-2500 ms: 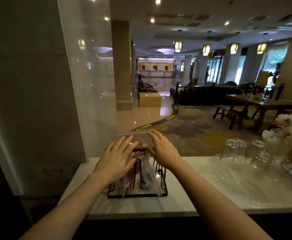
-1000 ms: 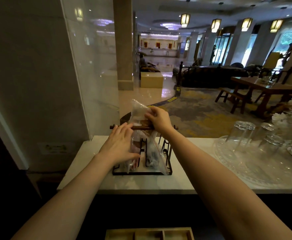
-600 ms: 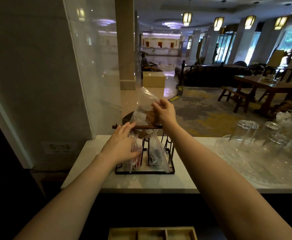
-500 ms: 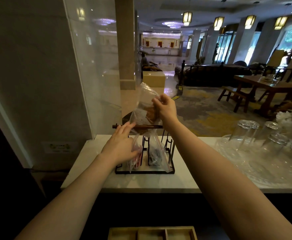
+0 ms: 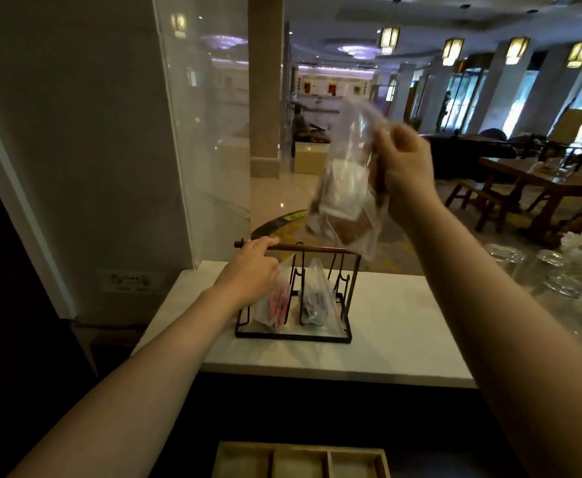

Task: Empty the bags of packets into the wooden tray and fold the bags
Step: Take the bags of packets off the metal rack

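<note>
While right hand (image 5: pixel 405 167) pinches raised bag (image 5: pixel 346 188) | left hand (image 5: pixel 251 274) grips rack handle (image 5: pixel 312 249)

Both bare forearms enter from the lower corners of the frame and reach forward. The left hand (image 5: pixel 251 270) sits left of centre, palm down, fingers curled over the wooden rail (image 5: pixel 303 248) it touches. The right hand (image 5: pixel 405 167) is raised in the upper right of centre, fingers and thumb pinching a clear bag (image 5: pixel 346 188) near its upper part.
</note>
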Tool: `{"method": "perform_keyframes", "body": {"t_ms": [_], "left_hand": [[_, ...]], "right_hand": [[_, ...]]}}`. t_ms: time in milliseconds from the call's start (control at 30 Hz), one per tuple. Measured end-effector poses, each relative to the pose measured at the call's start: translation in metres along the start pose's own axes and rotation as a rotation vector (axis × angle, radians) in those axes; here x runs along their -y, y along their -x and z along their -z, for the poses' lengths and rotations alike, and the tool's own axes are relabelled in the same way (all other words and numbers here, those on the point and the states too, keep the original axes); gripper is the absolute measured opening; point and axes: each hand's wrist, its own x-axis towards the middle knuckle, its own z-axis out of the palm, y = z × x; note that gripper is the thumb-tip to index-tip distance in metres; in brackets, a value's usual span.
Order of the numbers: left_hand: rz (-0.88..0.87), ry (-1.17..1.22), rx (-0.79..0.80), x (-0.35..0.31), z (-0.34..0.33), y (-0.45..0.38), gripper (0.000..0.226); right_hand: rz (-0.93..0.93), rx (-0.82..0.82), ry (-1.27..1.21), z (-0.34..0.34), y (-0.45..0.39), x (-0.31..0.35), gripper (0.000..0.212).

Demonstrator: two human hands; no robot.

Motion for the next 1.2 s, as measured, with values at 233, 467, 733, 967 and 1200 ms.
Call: {"method": "perform_keyframes", "body": {"t_ms": [233, 467, 733, 967, 1200], "left_hand": [[0.021, -0.072, -0.105, -0.004, -0.004, -0.001, 0.033], [0.094, 0.15, -0.139, 0.0, -0.004, -0.011, 0.029], [-0.056, 0.085, -0.287, -0.021, 0.023, 0.007, 0.028], [-0.129, 0.06, -0.202, -0.049, 0.032, 0.042, 0.026], [-0.181, 0.194, -0.144, -0.031, 0.037, 0.056, 0.007]], "right_hand": [[-0.211, 0.15, 0.234, 0.012, 0.085, -0.083, 0.026], [-0.278, 0.405, 0.22, -0.007, 0.124, -0.095, 0.013], [-0.12, 0.459, 0.268, -0.03, 0.119, -0.093, 0.012], [-0.04, 0.234, 0.177, -0.043, 0.116, -0.081, 0.008], [-0.109, 0.387, 0.066, -0.031, 0.121, -0.075, 0.012]]}}
